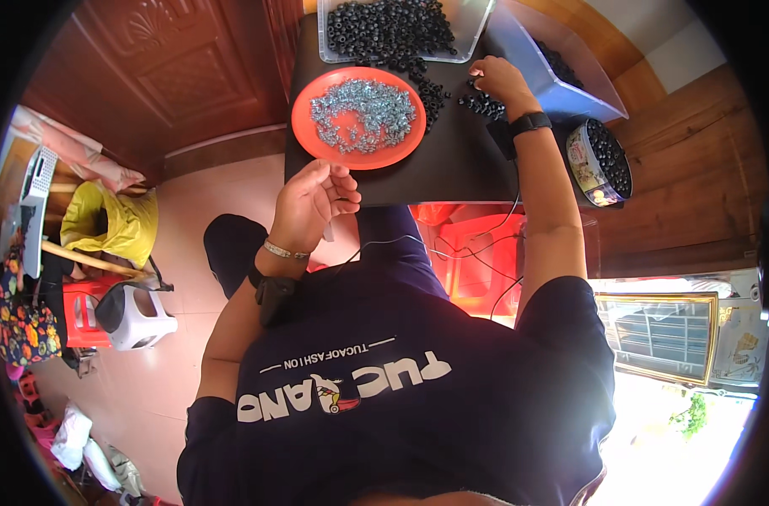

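Fingers curl, pinches unclear: left hand (pixel 311 201), ten o'clock; right hand (pixel 502 83), one o'clock, likely picking black pieces (pixel 486 106); next needs one gripped.

From my remote station I'm seeing a round, shallow orange-red plate (pixel 376 159) lying flat on the dark tabletop (pixel 460 173). It is holding many small, shiny silver metal pieces (pixel 376 108), which are spreading in a loose, uneven layer and leaving patches of its bottom showing left of the middle. Right of the plate, I'm viewing a small cluster of round black pieces (pixel 487 107) lying loose, with a trail of similar black pieces (pixel 433 99) running between the two.
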`<action>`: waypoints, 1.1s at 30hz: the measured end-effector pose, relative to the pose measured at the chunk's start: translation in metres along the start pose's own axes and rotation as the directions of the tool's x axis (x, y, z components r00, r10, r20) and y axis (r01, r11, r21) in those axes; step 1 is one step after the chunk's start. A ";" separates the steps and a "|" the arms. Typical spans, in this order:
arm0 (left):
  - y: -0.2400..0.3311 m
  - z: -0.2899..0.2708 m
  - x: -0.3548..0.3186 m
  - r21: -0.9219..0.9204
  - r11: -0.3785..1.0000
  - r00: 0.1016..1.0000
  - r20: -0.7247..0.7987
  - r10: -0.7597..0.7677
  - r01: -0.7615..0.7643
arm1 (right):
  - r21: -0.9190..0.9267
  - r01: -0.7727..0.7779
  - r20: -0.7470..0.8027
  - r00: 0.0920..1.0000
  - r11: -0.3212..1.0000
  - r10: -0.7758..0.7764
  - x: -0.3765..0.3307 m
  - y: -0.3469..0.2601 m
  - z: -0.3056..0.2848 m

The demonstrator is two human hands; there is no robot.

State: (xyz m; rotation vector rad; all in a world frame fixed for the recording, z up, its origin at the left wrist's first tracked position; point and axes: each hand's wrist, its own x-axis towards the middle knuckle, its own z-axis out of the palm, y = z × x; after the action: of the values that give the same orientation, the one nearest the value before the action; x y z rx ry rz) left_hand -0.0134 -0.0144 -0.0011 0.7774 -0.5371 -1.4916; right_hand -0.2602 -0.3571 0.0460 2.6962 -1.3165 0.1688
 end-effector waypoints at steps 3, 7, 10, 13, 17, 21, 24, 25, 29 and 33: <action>0.001 -0.001 -0.002 0.029 1.000 1.000 0.012 -0.002 0.001 | -0.027 0.012 0.006 1.000 1.000 -0.012 -0.002 -0.009 0.002; 0.000 0.001 -0.002 0.008 1.000 1.000 -0.001 0.008 -0.008 | -0.060 0.043 -0.032 0.998 0.997 -0.045 -0.004 -0.008 0.007; 0.000 0.001 -0.001 0.020 1.000 1.000 0.011 0.016 -0.016 | -0.087 0.068 -0.022 0.997 0.994 -0.070 -0.002 -0.008 0.008; -0.001 0.000 -0.002 0.016 1.000 0.999 0.019 0.025 -0.026 | -0.039 0.057 0.030 0.998 0.998 -0.056 -0.002 -0.011 0.006; -0.001 0.002 -0.001 0.016 1.000 1.000 0.015 0.019 -0.019 | 0.049 0.093 0.008 0.996 0.994 -0.094 -0.009 -0.014 -0.002; -0.001 0.000 -0.002 0.035 0.999 0.999 0.011 0.035 -0.036 | 0.131 0.074 -0.035 0.997 0.989 -0.070 -0.012 -0.023 -0.020; -0.002 0.000 -0.001 0.053 0.998 0.999 0.010 0.044 -0.044 | 0.169 0.028 0.034 0.999 0.985 -0.034 -0.011 -0.011 -0.017; -0.002 0.001 -0.001 0.054 0.998 0.999 0.014 0.042 -0.043 | 0.168 0.023 0.033 0.999 0.986 -0.029 -0.010 -0.003 -0.013; -0.002 0.003 0.000 0.051 0.998 0.999 0.011 0.033 -0.034 | 0.139 -0.043 -0.032 0.998 0.989 0.048 -0.006 0.015 -0.001; -0.003 0.001 0.000 0.061 0.998 0.999 0.017 0.033 -0.034 | 0.073 -0.009 0.007 1.000 0.997 0.009 -0.002 0.022 0.002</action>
State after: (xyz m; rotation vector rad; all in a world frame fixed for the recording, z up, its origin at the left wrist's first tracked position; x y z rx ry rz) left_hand -0.0161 -0.0139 -0.0020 0.8012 -0.6071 -1.4569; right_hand -0.2786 -0.3692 0.0449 2.7532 -1.3501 0.2134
